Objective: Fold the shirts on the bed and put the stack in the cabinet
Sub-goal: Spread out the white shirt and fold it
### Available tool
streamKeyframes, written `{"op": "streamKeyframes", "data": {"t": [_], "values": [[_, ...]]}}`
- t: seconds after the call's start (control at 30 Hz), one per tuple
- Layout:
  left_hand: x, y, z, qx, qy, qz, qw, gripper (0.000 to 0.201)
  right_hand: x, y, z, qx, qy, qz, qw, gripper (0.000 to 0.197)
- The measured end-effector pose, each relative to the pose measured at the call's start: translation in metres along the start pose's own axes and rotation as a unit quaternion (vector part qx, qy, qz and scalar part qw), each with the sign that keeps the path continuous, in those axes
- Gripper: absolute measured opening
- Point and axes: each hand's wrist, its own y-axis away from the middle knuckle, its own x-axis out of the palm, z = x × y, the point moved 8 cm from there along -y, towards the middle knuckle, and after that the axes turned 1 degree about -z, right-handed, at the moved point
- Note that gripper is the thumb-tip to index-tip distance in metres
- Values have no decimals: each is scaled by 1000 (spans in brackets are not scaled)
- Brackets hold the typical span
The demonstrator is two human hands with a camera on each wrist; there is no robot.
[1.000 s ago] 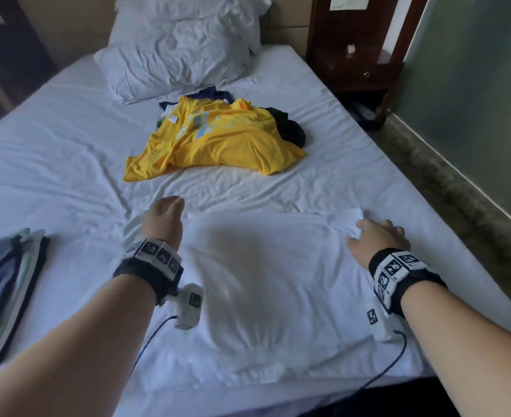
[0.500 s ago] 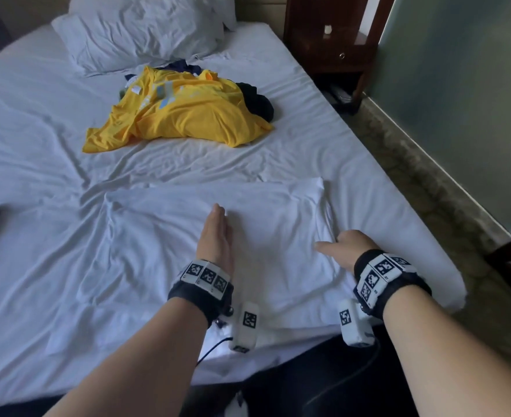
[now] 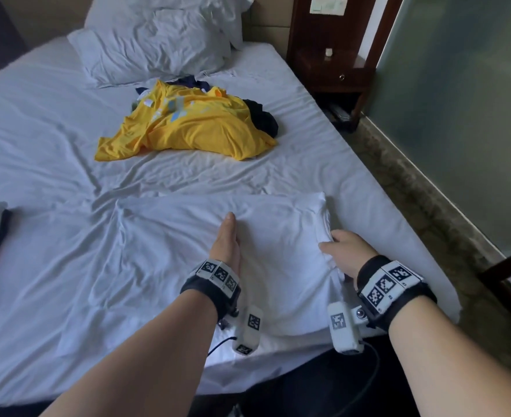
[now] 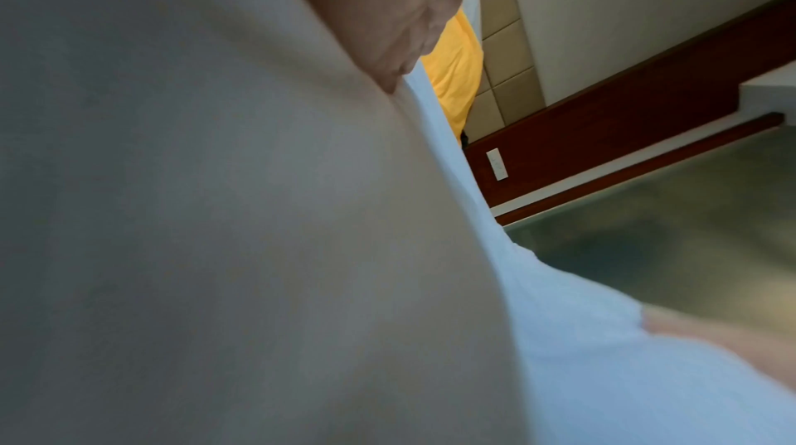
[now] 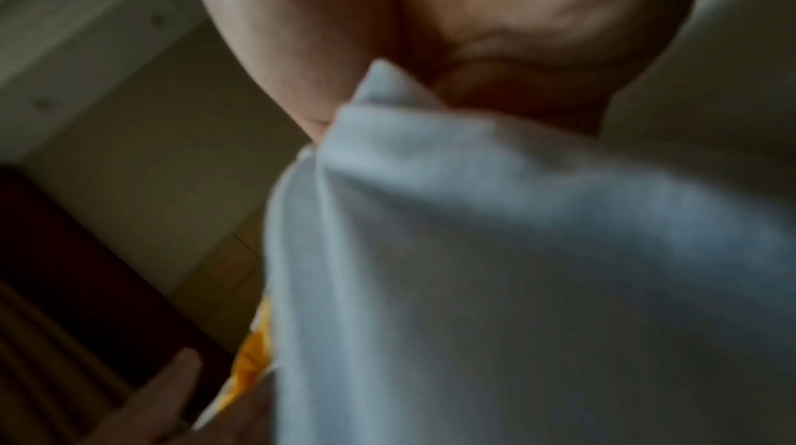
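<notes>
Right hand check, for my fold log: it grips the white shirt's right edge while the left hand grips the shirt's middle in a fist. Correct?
Not quite. The head view shows the left hand lying flat, fingers straight, on the white shirt. The right hand does grip its right edge.

Left hand [image 3: 226, 242]: fingers straight and together, set on edge along the middle of the white shirt [image 3: 188, 251], fingertips pointing away from the body; forearm bare, wrist wrapped in a black band with checkered markers. Right hand [image 3: 348, 251]: at the white shirt's right edge, thumb on top, fingers curled under the fabric, pinching it; forearm bare, same banded wrist. Both arms reach forward over the near edge of the white shirt.
</notes>
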Motion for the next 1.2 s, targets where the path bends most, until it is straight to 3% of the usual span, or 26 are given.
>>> {"op": "streamKeyframes", "data": {"t": [0.07, 0.17, 0.23, 0.33, 0.43, 0.5, 0.57, 0.67, 0.77, 0.83, 0.93, 1.07, 1.2], "values": [[3, 4, -19, -8, -23, 6, 1000, 66, 0, 7, 31, -18, -54, -5, 998, 40], [-24, 14, -67, -28, -56, -53, 997, 37, 16, 24, 100, -63, -78, 13, 995, 33], [-47, 31, -95, -66, -61, -39, 995, 49, 48, 40, 150, -98, -76, 51, 991, 11], [-98, 59, -128, -103, -147, 19, 984, 66, 127, 64, 214, -153, -7, 111, 982, 13], [-171, 74, -134, -140, -202, 9, 969, 82, 229, 91, 237, -154, 37, 214, 964, 9], [-212, 82, -125, -159, -242, -12, 957, 81, 279, 112, 229, -108, 5, 294, 950, 22], [-236, 83, -115, -158, -323, -24, 933, 72, 300, 120, 214, -91, 21, 316, 944, 41], [-245, 70, -123, -102, -441, -46, 891, 51, 290, 109, 193, -99, 79, 275, 953, 34], [-244, 57, -135, -70, -509, -44, 857, 51, 266, 85, 180, -92, 79, 191, 974, 26], [-252, 54, -138, -84, -494, -39, 865, 60, 250, 70, 181, -92, 62, 133, 985, 22], [-266, 57, -126, -151, -415, -27, 897, 80, 247, 55, 191, -117, 71, 107, 985, 21], [-257, 67, -126, -154, -420, 5, 894, 52, 254, 39, 208, -142, 127, 87, 978, 47], [-254, 68, -129, -168, -417, 25, 893, 35, 245, 27, 260, -195, 122, 16, 973, 45]]}}
